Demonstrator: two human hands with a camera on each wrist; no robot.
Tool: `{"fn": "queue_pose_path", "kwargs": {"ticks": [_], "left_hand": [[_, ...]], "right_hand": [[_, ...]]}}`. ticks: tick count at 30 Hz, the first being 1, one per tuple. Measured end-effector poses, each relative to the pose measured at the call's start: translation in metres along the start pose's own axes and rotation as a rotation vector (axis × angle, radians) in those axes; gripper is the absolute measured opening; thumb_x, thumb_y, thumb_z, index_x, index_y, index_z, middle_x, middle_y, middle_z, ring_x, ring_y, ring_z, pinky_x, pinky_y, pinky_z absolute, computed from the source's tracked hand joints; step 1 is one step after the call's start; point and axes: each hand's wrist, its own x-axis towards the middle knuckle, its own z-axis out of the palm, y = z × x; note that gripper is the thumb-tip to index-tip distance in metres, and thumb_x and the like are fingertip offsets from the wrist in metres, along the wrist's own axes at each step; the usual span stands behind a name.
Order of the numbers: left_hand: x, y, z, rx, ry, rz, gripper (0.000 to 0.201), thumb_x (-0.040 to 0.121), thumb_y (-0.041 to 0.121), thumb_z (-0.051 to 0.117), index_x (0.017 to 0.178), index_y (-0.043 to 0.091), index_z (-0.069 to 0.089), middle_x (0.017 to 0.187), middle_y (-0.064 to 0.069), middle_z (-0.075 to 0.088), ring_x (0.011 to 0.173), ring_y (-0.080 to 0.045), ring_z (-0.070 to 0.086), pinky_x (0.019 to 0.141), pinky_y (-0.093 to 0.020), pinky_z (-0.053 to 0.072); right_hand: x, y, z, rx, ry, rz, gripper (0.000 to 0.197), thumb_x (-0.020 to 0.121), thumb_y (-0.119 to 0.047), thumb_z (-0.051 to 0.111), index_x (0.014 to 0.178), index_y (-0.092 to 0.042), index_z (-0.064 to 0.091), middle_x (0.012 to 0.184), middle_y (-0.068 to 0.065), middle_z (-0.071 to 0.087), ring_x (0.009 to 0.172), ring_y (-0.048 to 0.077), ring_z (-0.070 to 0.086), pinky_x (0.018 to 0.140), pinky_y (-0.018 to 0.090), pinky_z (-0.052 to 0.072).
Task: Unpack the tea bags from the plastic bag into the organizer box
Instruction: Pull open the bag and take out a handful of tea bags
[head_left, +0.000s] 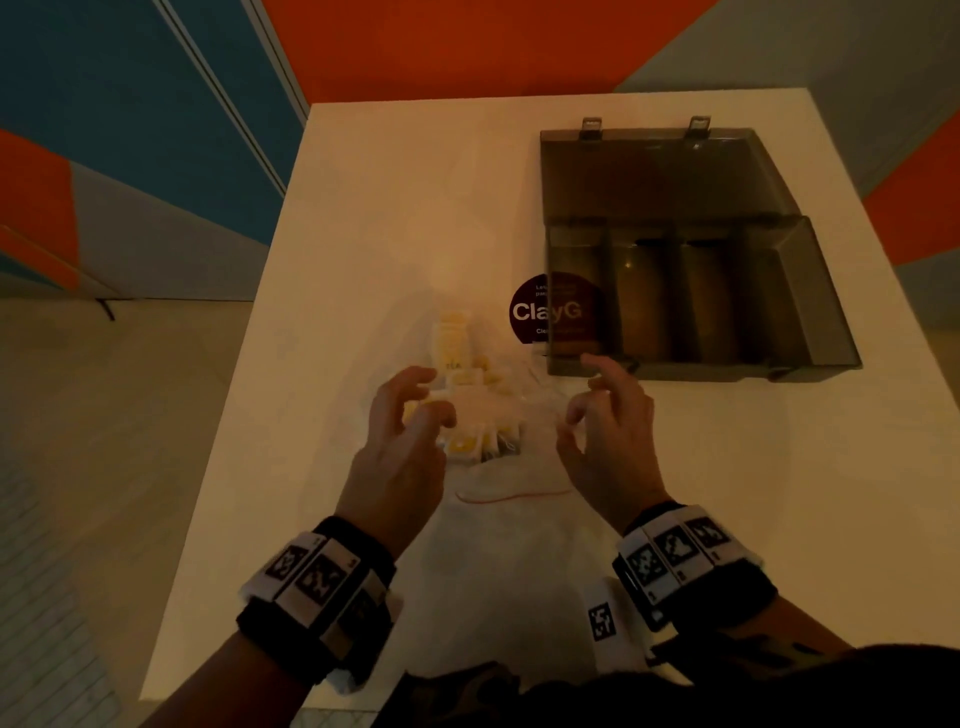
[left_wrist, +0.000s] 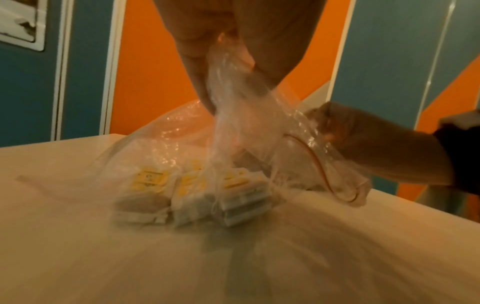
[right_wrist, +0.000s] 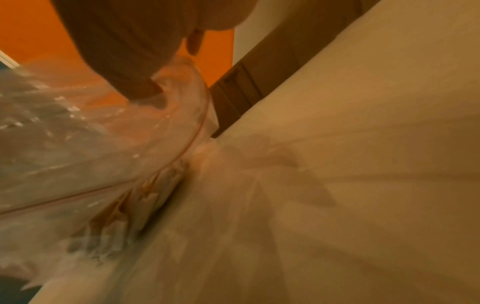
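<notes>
On the white table (head_left: 363, 171), the left hand (head_left: 400, 441) and right hand (head_left: 608, 431) each have a pinching grip on the clear plastic zip bag (left_wrist: 249, 115). Yellow-labelled tea bags (left_wrist: 192, 191) lie inside it, beside the open smoky-grey compartmented organizer box (head_left: 696, 301).

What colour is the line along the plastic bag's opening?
Red, a thin stripe along the plastic bag mouth; clearest in the left wrist view.
</notes>
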Motion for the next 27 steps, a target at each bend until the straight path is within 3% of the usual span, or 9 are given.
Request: {"fn": "queue_pose_path", "kwargs": {"ticks": [3,6,8,11,14,17,19,22,27], "left_hand": [[0.004,0.001,-0.008,0.105,0.003,0.0,0.018,0.077,0.01,0.044,0.082,0.027,0.048,0.116,-0.004,0.05,0.104,-0.035,0.055,0.068,-0.032,0.052],[-0.003,-0.005,-0.006,0.096,-0.241,-0.045,0.011,0.068,0.004,0.057,0.064,0.014,0.058,0.116,-0.021,0.06,0.103,-0.037,0.05,0.054,-0.038,0.055],[-0.004,-0.017,0.004,0.1,-0.313,-0.168,0.023,0.073,0.007,0.043,0.082,0.018,0.062,0.108,-0.024,0.063,0.091,-0.043,0.058,0.05,-0.045,0.056],[-0.002,-0.013,0.011,0.08,-0.285,-0.272,0.048,0.078,0.008,0.024,0.117,0.025,0.046,0.107,-0.023,0.054,0.093,-0.041,0.054,0.062,-0.046,0.051],[0.002,-0.003,0.012,0.046,-0.275,-0.344,0.068,0.075,-0.013,0.036,0.137,0.015,0.035,0.112,-0.019,0.041,0.101,-0.039,0.044,0.067,-0.043,0.042],[0.001,0.007,0.009,0.085,-0.363,-0.361,0.086,0.074,-0.01,0.041,0.146,0.023,0.007,0.121,-0.011,0.033,0.108,-0.034,0.039,0.066,-0.04,0.045],[-0.002,0.009,0.006,0.105,-0.408,-0.374,0.092,0.074,-0.006,0.043,0.145,0.028,-0.003,0.127,-0.008,0.029,0.112,-0.033,0.036,0.063,-0.036,0.043],[-0.004,0.01,-0.003,0.085,-0.419,-0.413,0.094,0.073,-0.003,0.046,0.144,0.032,-0.004,0.133,-0.006,0.023,0.12,-0.032,0.033,0.063,-0.034,0.041],[0.0,-0.002,-0.009,0.068,-0.389,-0.46,0.098,0.072,0.004,0.054,0.144,0.034,-0.007,0.13,-0.004,0.021,0.119,-0.033,0.036,0.065,-0.033,0.041]], "right_hand": [[-0.001,0.001,-0.002,-0.007,-0.02,-0.261,0.02,0.069,-0.014,0.059,0.071,-0.023,0.042,0.122,0.013,0.049,0.103,0.032,0.048,0.077,0.035,0.034],[0.002,0.009,0.003,-0.078,-0.277,-0.38,0.021,0.066,-0.014,0.067,0.076,-0.03,0.059,0.129,0.008,0.054,0.108,0.028,0.05,0.079,0.038,0.044],[0.007,0.004,0.007,-0.081,-0.413,-0.308,0.031,0.068,-0.002,0.066,0.093,-0.021,0.068,0.125,0.015,0.06,0.096,0.033,0.063,0.075,0.041,0.052],[0.014,-0.012,0.006,-0.036,-0.433,-0.204,0.049,0.075,-0.005,0.027,0.108,-0.004,0.063,0.113,0.023,0.062,0.085,0.039,0.064,0.066,0.046,0.054],[0.017,-0.024,0.007,-0.051,-0.31,-0.118,0.042,0.072,-0.003,0.047,0.112,-0.004,0.06,0.101,0.02,0.061,0.077,0.037,0.062,0.06,0.043,0.05],[0.02,-0.03,0.009,-0.133,-0.275,0.023,0.066,0.067,-0.036,0.068,0.127,-0.014,0.05,0.096,0.012,0.061,0.078,0.028,0.061,0.064,0.036,0.047],[0.02,-0.032,0.006,-0.227,-0.314,0.029,0.098,0.058,-0.049,0.074,0.141,-0.021,0.031,0.112,0.012,0.056,0.09,0.028,0.058,0.073,0.038,0.046],[0.015,-0.024,0.004,-0.276,-0.482,0.033,0.123,0.057,-0.052,0.076,0.145,-0.032,-0.007,0.153,0.013,0.016,0.129,0.033,0.034,0.102,0.047,0.031],[0.019,-0.029,-0.01,-0.238,-0.542,-0.069,0.107,0.06,-0.056,0.072,0.145,-0.035,0.011,0.157,0.012,-0.004,0.144,0.033,0.0,0.112,0.056,0.002]]}}
